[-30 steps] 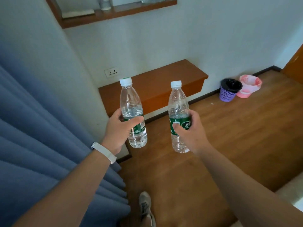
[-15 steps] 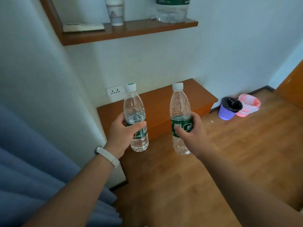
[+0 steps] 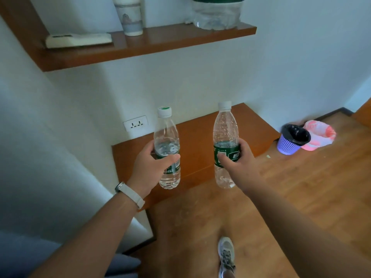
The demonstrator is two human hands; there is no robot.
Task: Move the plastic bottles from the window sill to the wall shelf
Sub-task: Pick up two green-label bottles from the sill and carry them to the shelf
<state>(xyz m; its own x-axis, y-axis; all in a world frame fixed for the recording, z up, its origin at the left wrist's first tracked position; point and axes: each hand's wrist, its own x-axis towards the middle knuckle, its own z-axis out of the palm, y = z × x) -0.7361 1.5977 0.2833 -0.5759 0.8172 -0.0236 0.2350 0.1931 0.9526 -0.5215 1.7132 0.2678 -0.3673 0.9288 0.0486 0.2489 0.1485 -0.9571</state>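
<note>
I hold two clear plastic bottles with green labels and white caps, both upright. My left hand (image 3: 149, 167) grips the left bottle (image 3: 166, 137) around its label; it is partly filled with water. My right hand (image 3: 240, 163) grips the right bottle (image 3: 225, 127) at its label. The wooden wall shelf (image 3: 140, 47) hangs above and ahead, well higher than both bottles. The window sill is out of view.
On the wall shelf stand a white cup (image 3: 130, 17), a large clear bottle (image 3: 217, 15) and a flat white object (image 3: 78, 40). A lower wooden ledge (image 3: 198, 137) sits behind the bottles. A purple bin (image 3: 291, 139) and pink bin (image 3: 319, 135) stand on the floor.
The view has tilted up and moved closer to the wall, so the shelf fills more of the top. The blue curtain has slipped almost out of view. Both bottles stay held.
</note>
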